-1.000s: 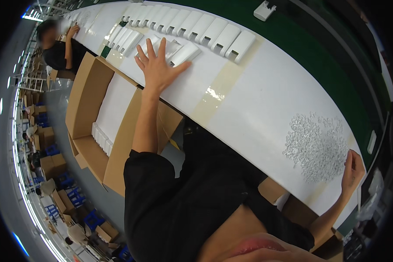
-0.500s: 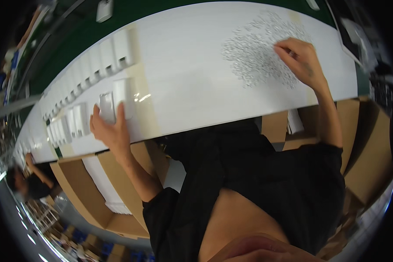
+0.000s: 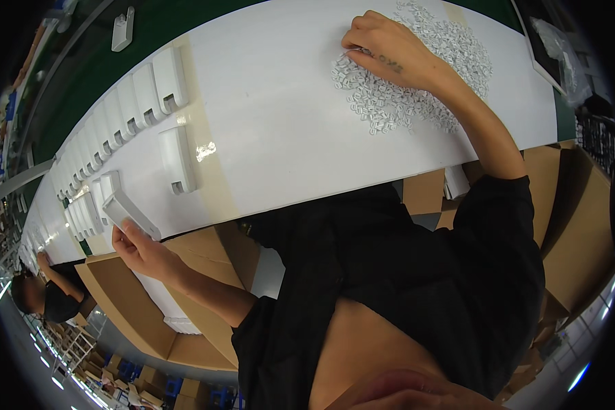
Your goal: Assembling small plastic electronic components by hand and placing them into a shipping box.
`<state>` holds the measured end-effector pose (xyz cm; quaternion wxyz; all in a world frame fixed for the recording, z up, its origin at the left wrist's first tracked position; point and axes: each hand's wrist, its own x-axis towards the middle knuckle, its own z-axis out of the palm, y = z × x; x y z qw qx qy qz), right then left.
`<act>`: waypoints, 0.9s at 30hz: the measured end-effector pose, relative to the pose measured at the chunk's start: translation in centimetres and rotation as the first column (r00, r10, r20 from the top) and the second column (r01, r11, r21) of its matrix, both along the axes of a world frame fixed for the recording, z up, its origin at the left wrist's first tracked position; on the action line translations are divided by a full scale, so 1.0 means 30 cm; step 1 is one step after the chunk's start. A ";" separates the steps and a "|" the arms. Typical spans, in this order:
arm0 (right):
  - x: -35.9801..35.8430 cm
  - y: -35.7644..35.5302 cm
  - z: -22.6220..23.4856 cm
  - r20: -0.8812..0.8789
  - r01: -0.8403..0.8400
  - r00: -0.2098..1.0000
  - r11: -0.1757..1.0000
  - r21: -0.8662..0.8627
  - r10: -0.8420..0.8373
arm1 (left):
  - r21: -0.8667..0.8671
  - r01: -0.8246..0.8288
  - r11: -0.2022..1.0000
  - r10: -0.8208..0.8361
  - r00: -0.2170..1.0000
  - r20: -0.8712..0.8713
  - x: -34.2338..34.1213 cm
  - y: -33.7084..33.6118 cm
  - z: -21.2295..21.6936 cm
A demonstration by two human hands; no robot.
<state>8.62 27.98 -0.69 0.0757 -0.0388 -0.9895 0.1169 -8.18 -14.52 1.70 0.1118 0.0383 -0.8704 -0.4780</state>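
Observation:
Near the table's front edge, my left hand [image 3: 143, 251] grips a long white plastic casing [image 3: 131, 216] by its lower end, thumb on top. The casing is tilted and looks hollow. My right hand [image 3: 393, 53] is at the left side of a pile of tiny white plastic pieces [image 3: 451, 65]. Its fingers are bent together in a pinch; anything between them is hidden. A single white casing [image 3: 176, 158] lies alone beside a strip of yellowish tape [image 3: 208, 147]. Behind it stretches a row of several similar casings [image 3: 143, 92].
Several more casings [image 3: 83, 213] lie at the left, close to the held one. Open cardboard boxes [image 3: 119, 301] stand below the table edge at left and right [image 3: 574, 225]. A co-worker [image 3: 51, 294] is at the far left. One casing [image 3: 122, 30] rests on the green surface beyond.
My left hand has drawn a casing from beside the lone one toward the front left, tilting it. My right hand has moved left across the pile to its far left edge.

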 end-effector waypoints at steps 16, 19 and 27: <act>0.002 0.003 -0.014 -0.234 0.065 0.969 0.997 -0.048 -0.075 | 0.949 0.118 0.292 -0.609 0.788 0.089 0.219 0.186 0.015; -0.016 -0.002 0.006 -0.188 0.037 0.981 0.999 -0.016 -0.039 | 0.961 0.079 0.265 -0.626 0.772 0.108 0.224 0.209 -0.005; -0.069 0.005 0.047 0.032 -0.025 0.999 0.972 0.235 0.018 | 0.977 -0.140 0.159 -0.647 0.733 0.210 0.255 0.282 -0.013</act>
